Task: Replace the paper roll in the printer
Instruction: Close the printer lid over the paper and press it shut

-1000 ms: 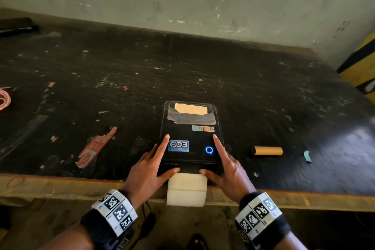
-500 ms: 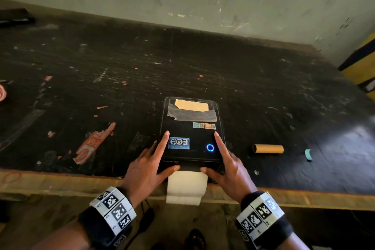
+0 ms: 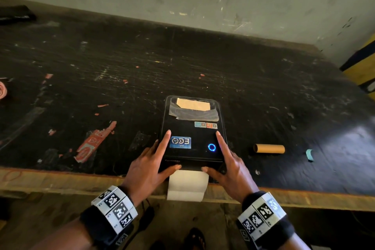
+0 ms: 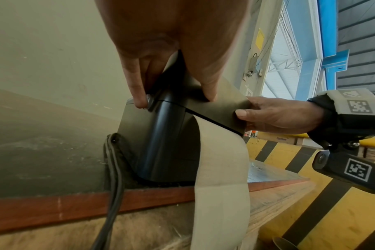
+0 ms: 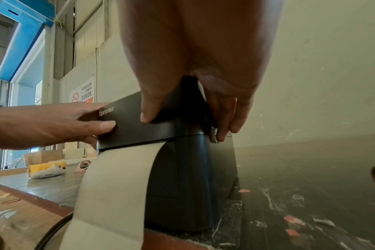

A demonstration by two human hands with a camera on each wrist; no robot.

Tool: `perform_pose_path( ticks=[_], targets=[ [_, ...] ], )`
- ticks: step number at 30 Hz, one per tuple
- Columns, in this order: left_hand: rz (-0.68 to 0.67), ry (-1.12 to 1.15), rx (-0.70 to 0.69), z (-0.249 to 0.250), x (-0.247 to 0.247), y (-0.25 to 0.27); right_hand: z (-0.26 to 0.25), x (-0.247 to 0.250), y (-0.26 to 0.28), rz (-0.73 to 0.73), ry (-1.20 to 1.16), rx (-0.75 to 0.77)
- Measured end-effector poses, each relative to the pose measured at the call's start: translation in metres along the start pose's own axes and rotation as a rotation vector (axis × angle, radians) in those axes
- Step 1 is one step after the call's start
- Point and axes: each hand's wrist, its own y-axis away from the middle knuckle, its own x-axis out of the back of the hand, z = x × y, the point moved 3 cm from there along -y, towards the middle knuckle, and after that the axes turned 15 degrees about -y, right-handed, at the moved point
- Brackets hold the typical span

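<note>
Resting unmoved since before, left hand [image 3: 150,170] and right hand [image 3: 229,168], fingers straight on seemingly closed printer [image 3: 192,138] lid.

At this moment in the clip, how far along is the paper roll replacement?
Done, by the look of it: paper feeds out of the printer front slot, its lid sits down, and an empty cardboard core lies on the table to its right. In hand: the left hand and right hand press the lid, thumbs on its front edge. Left: perhaps trimming the paper; whether the lid has latched cannot be seen.
</note>
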Motion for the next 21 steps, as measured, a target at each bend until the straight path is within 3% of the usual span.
perform_pose_path(
  ticks=[21],
  targets=[
    [-0.025, 0.014, 0.025, -0.0015, -0.0033, -0.0018, -0.0001, 0.0008, 0.0008, -0.006, -0.032, -0.02]
  ],
)
